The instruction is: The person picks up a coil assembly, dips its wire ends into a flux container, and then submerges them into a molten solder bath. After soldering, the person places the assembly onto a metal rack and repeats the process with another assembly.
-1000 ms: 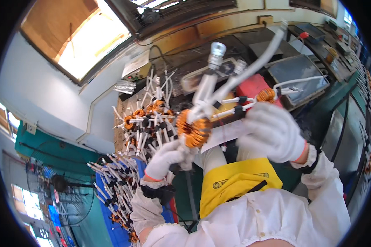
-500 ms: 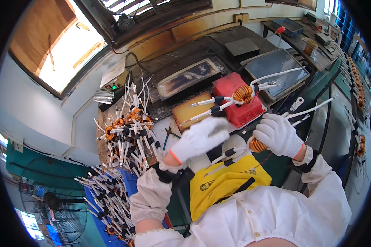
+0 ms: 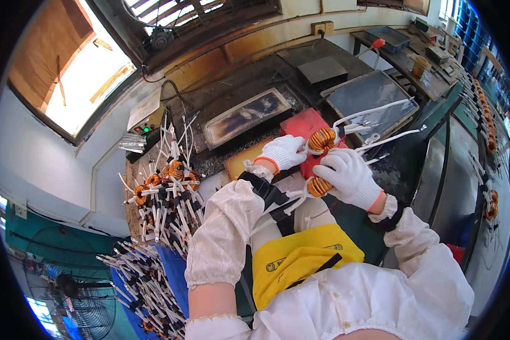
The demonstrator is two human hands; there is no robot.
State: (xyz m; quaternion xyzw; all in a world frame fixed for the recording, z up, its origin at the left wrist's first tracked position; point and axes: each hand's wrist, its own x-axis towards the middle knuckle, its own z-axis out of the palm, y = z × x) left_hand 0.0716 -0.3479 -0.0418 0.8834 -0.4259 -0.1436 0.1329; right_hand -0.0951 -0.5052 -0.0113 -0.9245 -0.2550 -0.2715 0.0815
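My left hand (image 3: 283,153), in a white knit glove, has its fingers closed at the white leads of a copper-wound ring coil (image 3: 322,140). That coil lies over a red box (image 3: 303,122), its other leads sticking out to the right. My right hand (image 3: 350,178), also gloved, grips a second ring coil (image 3: 319,187) just in front of the box. White leads with metal lugs reach out on both sides of it. My right fingertips are close to the first coil; whether they touch it I cannot tell.
Left of my arm, coils with white leads are heaped on the bench (image 3: 132,212) and in a blue crate (image 3: 174,277). A scorched rectangular pan (image 3: 209,131) and a grey shallow tray (image 3: 374,93) stand behind. A caged fan (image 3: 68,286) is at lower left.
My left hand has moved right and forward to the leads of the coil on the red box. My right hand has brought its coil left and forward, toward that box. The view has shifted slightly.
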